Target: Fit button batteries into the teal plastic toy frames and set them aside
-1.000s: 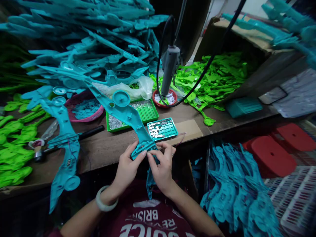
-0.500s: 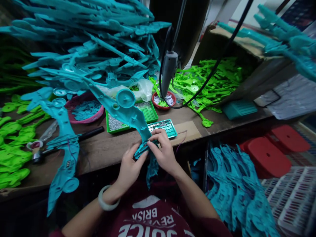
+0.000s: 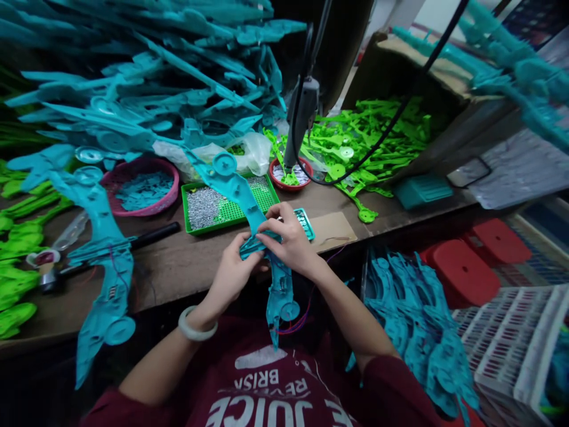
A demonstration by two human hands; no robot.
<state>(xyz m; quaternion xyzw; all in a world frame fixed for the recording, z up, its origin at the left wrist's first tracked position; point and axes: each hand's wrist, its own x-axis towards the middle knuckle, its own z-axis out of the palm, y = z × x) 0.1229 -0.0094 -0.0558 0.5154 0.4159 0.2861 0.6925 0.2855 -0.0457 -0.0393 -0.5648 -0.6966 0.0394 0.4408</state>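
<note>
Between my hands is a long, curved teal plastic shell [image 3: 242, 193], shaped like a toy bow. Its far arm slants up over the bench, and its near end hangs toward my shirt with thin red and purple wires [image 3: 299, 324] trailing from it. My left hand [image 3: 231, 273] grips the shell's middle from the left. On the other side my right hand [image 3: 288, 240] has thumb and fingers closed at the same middle part; any small piece between them is hidden. A similar teal shell [image 3: 100, 207] lies at the left across the bench edge, beside a black-handled tool [image 3: 155, 235].
A green tray [image 3: 208, 222] of small metal parts, a small teal tray [image 3: 306, 225], a pink basket [image 3: 171, 193] and a red bowl [image 3: 291, 187] stand on the bench. An electric screwdriver [image 3: 302, 118] hangs above. Teal shells [image 3: 178, 89] pile behind; red stools [image 3: 464, 273] stand right.
The shell's far arm has swung lower and nearer, and its near end with wires shows more. Both hands stay at its middle. The view has shifted slightly.
</note>
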